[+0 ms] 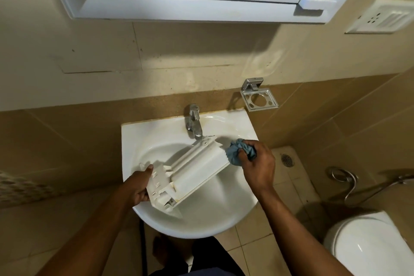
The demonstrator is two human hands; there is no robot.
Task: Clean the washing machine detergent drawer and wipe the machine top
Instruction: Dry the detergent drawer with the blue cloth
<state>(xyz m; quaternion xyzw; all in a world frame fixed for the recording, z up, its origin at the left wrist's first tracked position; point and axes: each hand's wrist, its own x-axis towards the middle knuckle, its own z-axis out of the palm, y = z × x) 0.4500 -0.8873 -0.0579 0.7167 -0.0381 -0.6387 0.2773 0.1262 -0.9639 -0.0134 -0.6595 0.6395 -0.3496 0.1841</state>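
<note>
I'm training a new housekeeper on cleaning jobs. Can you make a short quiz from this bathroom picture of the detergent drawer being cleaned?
1. True or false: the left hand grips the white plastic detergent drawer over the white ceramic basin.
2. The right hand holds: A) a brush, B) a crumpled blue-grey cloth, C) a sponge.
3. Fill in: the drawer's far end lies close to the chrome ____.
Key: 1 true; 2 B; 3 tap.
</note>
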